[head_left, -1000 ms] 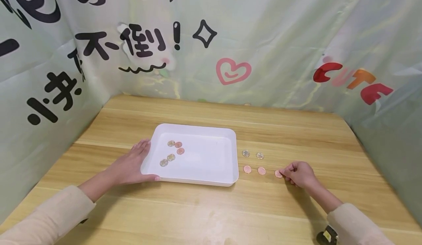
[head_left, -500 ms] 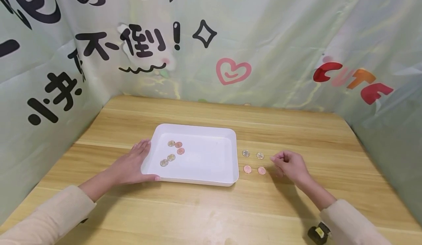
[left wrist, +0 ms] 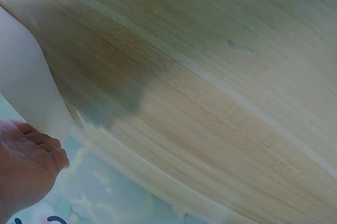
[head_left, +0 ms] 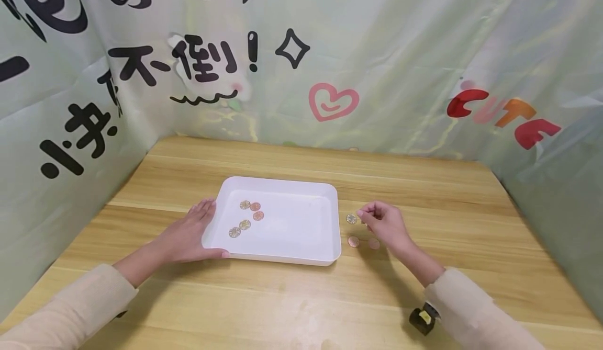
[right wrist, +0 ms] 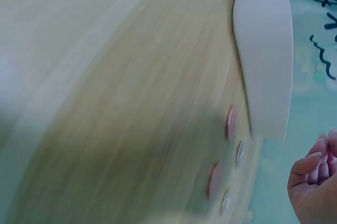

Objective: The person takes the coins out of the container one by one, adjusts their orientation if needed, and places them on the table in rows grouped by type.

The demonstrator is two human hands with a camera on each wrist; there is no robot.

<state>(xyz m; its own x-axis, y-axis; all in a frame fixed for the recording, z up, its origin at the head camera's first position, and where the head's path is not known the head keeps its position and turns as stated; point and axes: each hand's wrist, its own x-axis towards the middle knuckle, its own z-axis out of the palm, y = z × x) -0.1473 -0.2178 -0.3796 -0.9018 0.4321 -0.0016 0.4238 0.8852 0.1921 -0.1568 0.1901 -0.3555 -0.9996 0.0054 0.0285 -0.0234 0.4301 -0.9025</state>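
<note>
My left hand (head_left: 190, 235) rests against the left end of a white rectangular tray (head_left: 301, 260), fingers along its side and thumb at its front edge. Several gold-toned and copper-coloured coins (head_left: 258, 215) lie inside the tray on the left. Right of the tray, my right hand (head_left: 387, 228) hovers over the table with thumb and fingertips pinched together. A copper coin picked up earlier is hidden in those fingers. Below and beside it lie a silver coin (head_left: 351, 218) and two copper coins (head_left: 353, 241); a second silver coin (right wrist: 226, 201) shows in the right wrist view.
The wooden table (head_left: 282, 308) has a printed cloth backdrop (head_left: 400, 67) along its back and sides. A small black device (head_left: 422, 319) sits at my right wrist. In the left wrist view, the tray (left wrist: 31, 71) stands beside the left hand.
My right hand has lifted the rightmost copper coin off the table and moved left and away from me, now covering one silver coin in the head view. The left hand and tray stay still.
</note>
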